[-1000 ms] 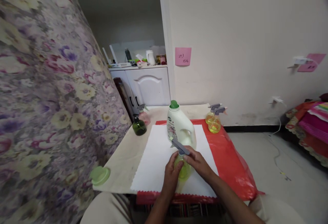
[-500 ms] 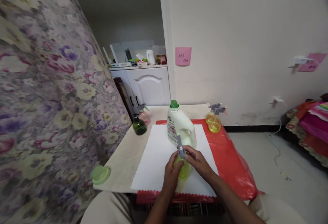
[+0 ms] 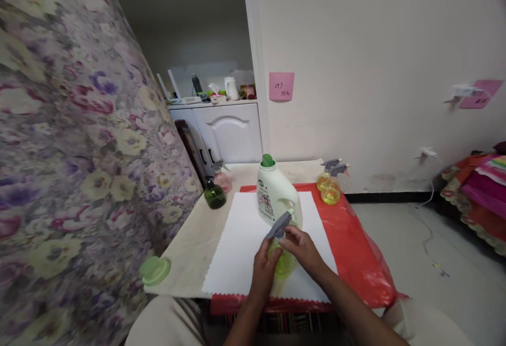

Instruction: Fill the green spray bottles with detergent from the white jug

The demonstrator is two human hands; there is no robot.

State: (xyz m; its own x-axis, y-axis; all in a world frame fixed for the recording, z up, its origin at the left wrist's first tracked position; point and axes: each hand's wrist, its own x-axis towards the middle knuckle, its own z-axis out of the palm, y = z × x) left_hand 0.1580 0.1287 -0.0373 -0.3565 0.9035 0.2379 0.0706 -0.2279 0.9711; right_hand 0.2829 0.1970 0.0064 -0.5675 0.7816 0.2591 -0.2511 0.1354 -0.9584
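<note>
A yellow spray bottle with a grey trigger head stands on a white sheet, close to me. My left hand is wrapped round the left side of its body. At the neck, the fingers of my right hand are closed on the collar of the spray head, whose nozzle points away and to the right. Just behind stands a large pale green detergent jug, uncapped at the top, with a green spout showing. My hands hide part of the bottle.
A pale green cap lies at the table's left corner. At the back left stand a dark green bottle and a pink spray bottle. Two yellow spray bottles stand on the red plastic sheet at right.
The grey spray head has turned, its nozzle swinging from pointing straight away to pointing right. My right fingers have shifted slightly at the collar; my left hand stays on the bottle.
</note>
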